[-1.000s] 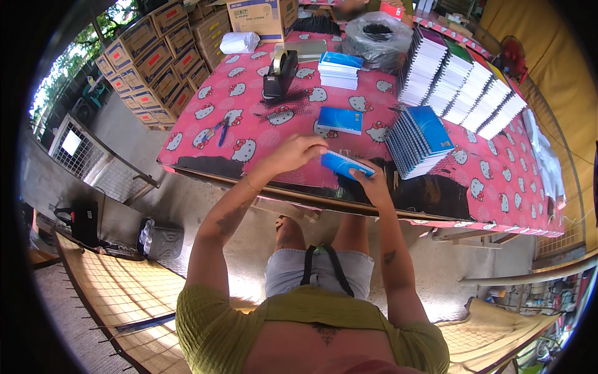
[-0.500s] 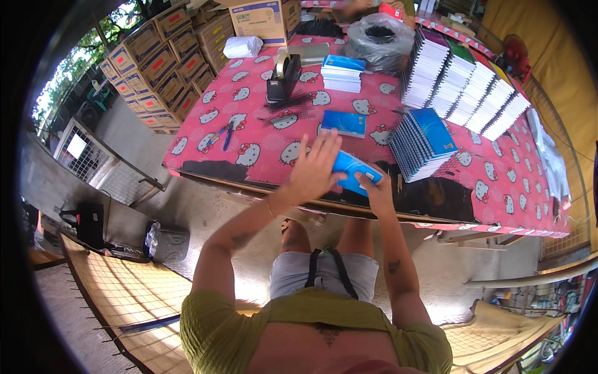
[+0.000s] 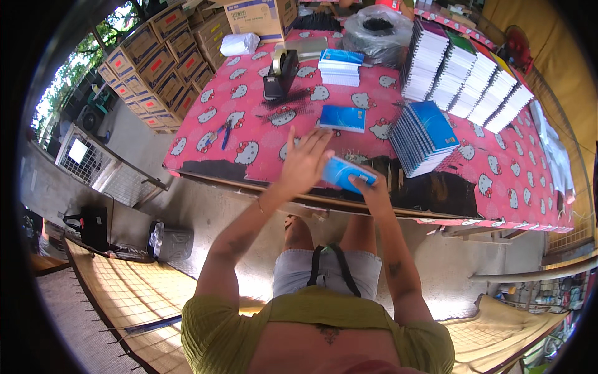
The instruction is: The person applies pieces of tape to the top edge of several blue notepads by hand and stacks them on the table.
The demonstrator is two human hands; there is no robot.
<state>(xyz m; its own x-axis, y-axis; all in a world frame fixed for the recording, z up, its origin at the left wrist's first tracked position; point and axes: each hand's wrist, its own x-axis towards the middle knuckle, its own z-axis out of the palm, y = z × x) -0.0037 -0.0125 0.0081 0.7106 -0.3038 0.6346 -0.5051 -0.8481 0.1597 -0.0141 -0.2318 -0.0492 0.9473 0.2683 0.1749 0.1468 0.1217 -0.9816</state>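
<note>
My right hand [image 3: 372,189] grips the right end of a small blue-covered notebook [image 3: 341,174] over the table's near edge, its thumb on the cover. My left hand [image 3: 304,161] is at the notebook's left end, palm down with fingers stretched out; whether it touches the cover is unclear, as the notebook's left part is smeared by motion. Just beyond lies another blue notebook [image 3: 343,118], flat on the table. To the right of my hands stands a stack of blue spiral-bound notebooks [image 3: 425,138].
The pink patterned table cover [image 3: 249,131] is torn along the near edge. On it are blue-handled pliers [image 3: 226,135], a black tape dispenser [image 3: 281,76], a pile of small blue pads [image 3: 341,68], tall spiral notebook stacks [image 3: 464,78] and a plastic-wrapped black coil [image 3: 378,37]. Cartons [image 3: 152,68] stand left.
The held notebook has shifted slightly left. My left hand has drawn back toward the notebook's left end, leaving more of the cover showing. My right hand keeps its grip.
</note>
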